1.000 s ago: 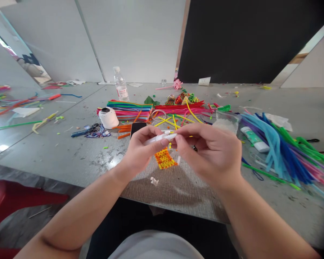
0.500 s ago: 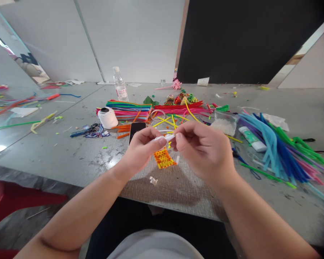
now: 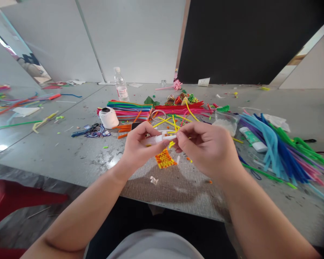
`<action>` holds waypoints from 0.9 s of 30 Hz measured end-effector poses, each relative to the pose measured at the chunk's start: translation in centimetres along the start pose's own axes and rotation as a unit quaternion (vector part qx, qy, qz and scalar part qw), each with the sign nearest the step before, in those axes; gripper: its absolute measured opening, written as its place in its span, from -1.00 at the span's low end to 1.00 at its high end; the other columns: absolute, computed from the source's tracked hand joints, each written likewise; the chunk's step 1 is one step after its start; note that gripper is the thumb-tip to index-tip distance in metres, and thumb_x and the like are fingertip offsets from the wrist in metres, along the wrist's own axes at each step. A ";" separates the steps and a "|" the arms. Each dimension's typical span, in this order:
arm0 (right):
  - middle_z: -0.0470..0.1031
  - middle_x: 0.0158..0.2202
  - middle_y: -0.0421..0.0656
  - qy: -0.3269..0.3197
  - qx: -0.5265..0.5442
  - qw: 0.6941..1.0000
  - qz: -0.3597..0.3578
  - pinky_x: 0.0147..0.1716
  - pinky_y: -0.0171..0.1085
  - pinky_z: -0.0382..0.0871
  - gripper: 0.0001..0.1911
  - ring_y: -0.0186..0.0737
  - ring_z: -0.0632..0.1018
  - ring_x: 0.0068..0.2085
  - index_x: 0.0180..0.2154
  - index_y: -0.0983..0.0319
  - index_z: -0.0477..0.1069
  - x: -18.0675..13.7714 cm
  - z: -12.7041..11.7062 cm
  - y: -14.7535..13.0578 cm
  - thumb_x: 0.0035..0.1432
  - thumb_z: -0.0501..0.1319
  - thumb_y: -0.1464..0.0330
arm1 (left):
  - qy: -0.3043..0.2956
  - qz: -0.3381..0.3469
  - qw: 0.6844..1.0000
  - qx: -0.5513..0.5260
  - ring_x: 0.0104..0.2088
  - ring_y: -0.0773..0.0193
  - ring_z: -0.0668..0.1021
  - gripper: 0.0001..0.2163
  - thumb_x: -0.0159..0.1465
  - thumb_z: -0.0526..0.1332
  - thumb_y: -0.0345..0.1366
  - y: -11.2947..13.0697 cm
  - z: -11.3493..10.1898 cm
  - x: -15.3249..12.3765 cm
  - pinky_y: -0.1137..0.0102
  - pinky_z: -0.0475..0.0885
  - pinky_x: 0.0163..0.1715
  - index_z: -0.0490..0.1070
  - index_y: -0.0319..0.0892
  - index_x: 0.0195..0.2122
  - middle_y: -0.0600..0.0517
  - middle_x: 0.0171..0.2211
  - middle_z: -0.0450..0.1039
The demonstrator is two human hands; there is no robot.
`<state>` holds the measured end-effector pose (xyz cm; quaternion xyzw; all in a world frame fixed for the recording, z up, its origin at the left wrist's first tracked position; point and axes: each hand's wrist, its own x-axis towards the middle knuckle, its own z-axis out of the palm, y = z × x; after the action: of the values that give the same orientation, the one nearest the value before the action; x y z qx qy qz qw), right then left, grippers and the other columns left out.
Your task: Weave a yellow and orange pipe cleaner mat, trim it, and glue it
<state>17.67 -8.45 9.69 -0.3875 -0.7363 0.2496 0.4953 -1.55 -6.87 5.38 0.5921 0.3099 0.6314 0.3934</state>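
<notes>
My left hand is closed around a small whitish squeeze bottle with a narrow nozzle, lying nearly level and pointing right. The thumb and fingertips of my right hand pinch the nozzle's tip end. Whether a separate cap sits there I cannot tell. Just below the hands, a small orange and yellow checkered piece lies on the table, partly covered at its top. A crumpled white scrap is nearer the front edge. Behind my left hand, a dark phone is mostly hidden.
Bundled pipe cleaners lie behind the hands, beside a white thread cone and a water bottle. To the right are a green-and-white tube and blue pipe cleaners. A red stool stands at lower left.
The bottle has turned so more of its body and nozzle show between my hands. My left hand has shifted up, covering more of the phone. Small orange bits now show near my right hand.
</notes>
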 end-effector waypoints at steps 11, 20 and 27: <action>0.34 -0.44 -0.27 -0.096 0.206 0.973 0.048 -0.52 -0.33 0.27 -0.79 -0.34 0.37 -0.46 -0.24 0.17 0.35 -1.0 1.3 0.2 0.51 0.13 0.26 | -0.109 -0.097 0.968 -0.206 -0.46 0.41 0.48 -0.69 0.08 0.61 -0.14 -1.0 0.0 0.2 0.46 0.38 -0.43 0.53 -0.16 -0.40 0.12 -0.45 0.47; 0.58 -0.37 -0.15 -0.100 0.345 0.929 0.091 -0.49 -0.30 0.45 -0.76 -0.27 0.58 -0.41 -0.28 0.23 0.61 -0.2 0.0 -1.0 0.44 0.23 0.34 | -0.131 -0.114 0.954 -0.244 -0.48 0.38 0.51 -0.71 0.11 0.59 -0.14 -0.9 -0.3 0.3 0.45 0.38 -0.47 0.54 -0.14 -0.37 0.11 -0.43 0.50; 0.63 -0.44 -0.18 -0.050 0.125 0.990 0.048 -0.53 -0.33 0.46 -0.91 -0.31 0.56 -0.48 -0.23 0.20 0.68 -0.6 -0.5 -0.9 0.32 0.37 0.35 | -0.081 -0.082 0.979 -0.166 -0.46 0.43 0.42 -0.68 0.08 0.61 -0.18 -1.0 -0.2 0.4 0.49 0.32 -0.45 0.50 -0.17 -0.41 0.13 -0.47 0.42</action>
<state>17.93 -9.47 10.19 -0.3440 -0.7038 0.3827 0.4897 -1.60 -6.02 4.73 0.5404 0.2156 0.5891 0.5607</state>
